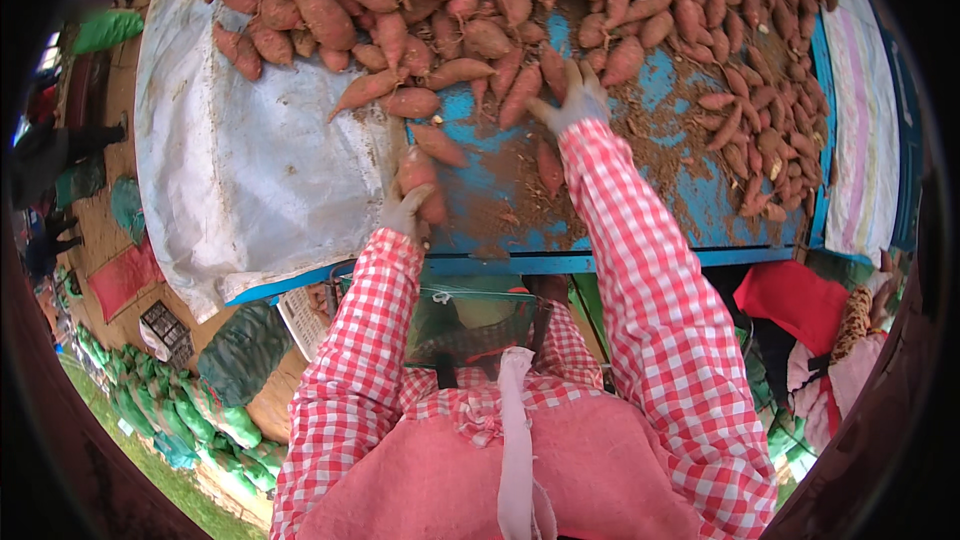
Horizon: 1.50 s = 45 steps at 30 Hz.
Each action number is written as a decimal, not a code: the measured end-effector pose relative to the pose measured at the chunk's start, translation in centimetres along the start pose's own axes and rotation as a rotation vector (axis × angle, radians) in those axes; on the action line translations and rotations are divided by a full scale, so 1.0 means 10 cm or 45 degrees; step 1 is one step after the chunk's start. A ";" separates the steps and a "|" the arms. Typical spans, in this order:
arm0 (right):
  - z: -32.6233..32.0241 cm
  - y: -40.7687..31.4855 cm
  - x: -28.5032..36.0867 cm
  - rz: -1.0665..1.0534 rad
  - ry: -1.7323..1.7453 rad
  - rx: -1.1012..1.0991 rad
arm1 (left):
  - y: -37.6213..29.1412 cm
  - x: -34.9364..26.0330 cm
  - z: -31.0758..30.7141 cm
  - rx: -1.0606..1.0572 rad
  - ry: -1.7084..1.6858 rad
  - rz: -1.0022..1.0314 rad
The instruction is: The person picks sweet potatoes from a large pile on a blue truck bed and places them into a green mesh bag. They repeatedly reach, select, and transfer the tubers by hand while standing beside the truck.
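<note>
My left hand, in a pale glove, grips a large reddish sweet potato near the front edge of the blue table. Its thumb lies across the root's lower part. Farther forward, my right hand, gloved too, has thumb and fingers spread around the lower end of another sweet potato; whether it grips the root is unclear. Beyond both hands is a big heap of soil-covered sweet potatoes. One loose sweet potato lies just past my left hand, and another one is below my right wrist.
White woven sheeting covers the table's left side. Smaller sweet potatoes are piled along the right. A green mesh bag hangs open at the front edge before my body. Filled green sacks and a black crate stand lower left.
</note>
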State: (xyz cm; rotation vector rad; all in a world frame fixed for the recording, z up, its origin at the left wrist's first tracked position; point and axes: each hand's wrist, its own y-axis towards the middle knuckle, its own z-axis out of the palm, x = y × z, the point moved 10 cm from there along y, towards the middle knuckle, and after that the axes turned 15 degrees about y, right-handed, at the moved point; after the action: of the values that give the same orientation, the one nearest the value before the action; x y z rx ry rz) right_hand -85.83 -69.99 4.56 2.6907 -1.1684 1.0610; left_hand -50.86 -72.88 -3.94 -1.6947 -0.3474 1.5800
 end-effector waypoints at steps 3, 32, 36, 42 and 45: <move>0.35 0.21 0.23 0.253 -0.176 0.094 | 0.35 -0.14 0.26 0.020 0.253 0.077; 0.49 -2.41 0.95 -0.762 0.593 0.551 | -1.47 -0.48 -0.56 0.819 -0.138 0.239; 0.32 -1.20 0.87 -0.658 0.317 0.079 | -1.93 -0.21 -0.58 1.038 0.555 0.286; 0.61 0.22 1.31 -0.407 -0.394 0.092 | -1.78 -0.42 -0.39 0.897 0.659 0.398; 0.86 0.36 1.36 -0.266 -0.581 0.173 | -1.26 -0.90 -0.44 0.530 0.817 0.522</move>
State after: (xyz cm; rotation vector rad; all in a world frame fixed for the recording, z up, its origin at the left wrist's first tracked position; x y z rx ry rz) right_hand -76.58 -83.61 5.23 3.1820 -0.8462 0.5294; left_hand -44.71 -72.08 10.86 -1.8828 0.6423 1.1638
